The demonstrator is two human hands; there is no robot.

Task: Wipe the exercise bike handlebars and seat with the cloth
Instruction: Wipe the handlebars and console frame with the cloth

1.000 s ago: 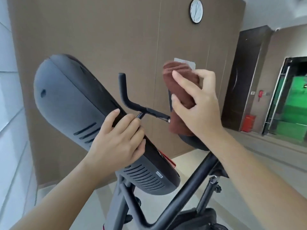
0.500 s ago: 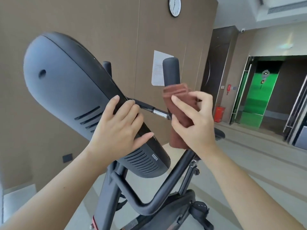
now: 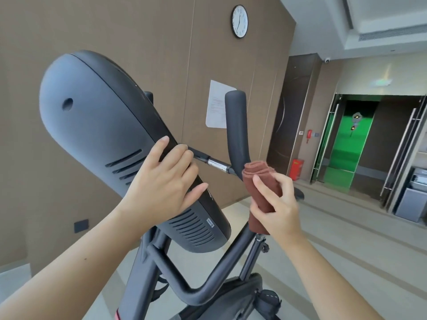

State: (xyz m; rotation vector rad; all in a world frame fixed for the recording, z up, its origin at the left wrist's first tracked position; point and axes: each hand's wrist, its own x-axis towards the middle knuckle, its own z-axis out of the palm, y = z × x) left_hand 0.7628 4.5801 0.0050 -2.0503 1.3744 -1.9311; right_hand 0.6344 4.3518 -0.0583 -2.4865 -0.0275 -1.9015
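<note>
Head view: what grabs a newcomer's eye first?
The big dark console housing fills the left half, with the left hand resting flat on its edge. Right of it, the right hand clutches a rolled brown cloth at the base of the upright black handlebar.

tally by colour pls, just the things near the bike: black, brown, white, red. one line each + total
Black: 3, console housing, handlebar grip, frame tube
Brown: 1, cloth, held in the right hand
White: 2, wall clock, paper notice
Red: 1, red box on the floor
Total: 7
</note>
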